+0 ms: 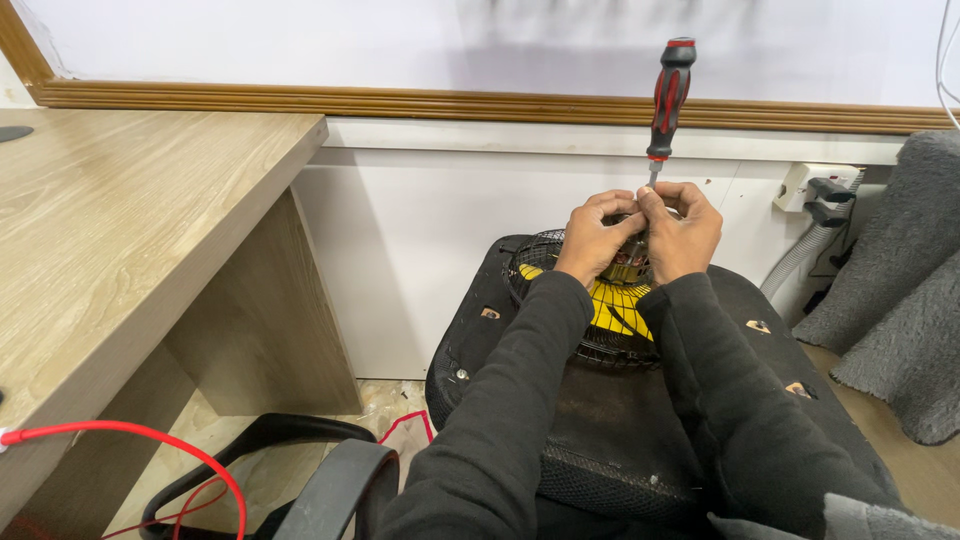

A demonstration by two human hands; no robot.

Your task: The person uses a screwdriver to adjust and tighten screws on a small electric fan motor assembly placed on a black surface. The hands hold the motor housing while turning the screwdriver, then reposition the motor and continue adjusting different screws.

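A small fan with a black wire grille (535, 262) and yellow blades (610, 305) rests on a black chair seat (600, 420) in front of me. My left hand (592, 240) and my right hand (685, 230) are both closed around the fan's motor hub (630, 262) at the middle of the grille. A screwdriver with a red and black handle (669, 95) stands upright above the hub, its shaft gripped between my right fingers. The screwdriver tip is hidden by my fingers. Black sleeves cover both arms.
A wooden desk (110, 230) stands at the left, with a red cable (150, 440) hanging off its front edge. A black armrest (335, 485) lies low left. At the right are grey cloth (900, 290), a wall socket with plugs (815, 190) and a grey hose (800, 262).
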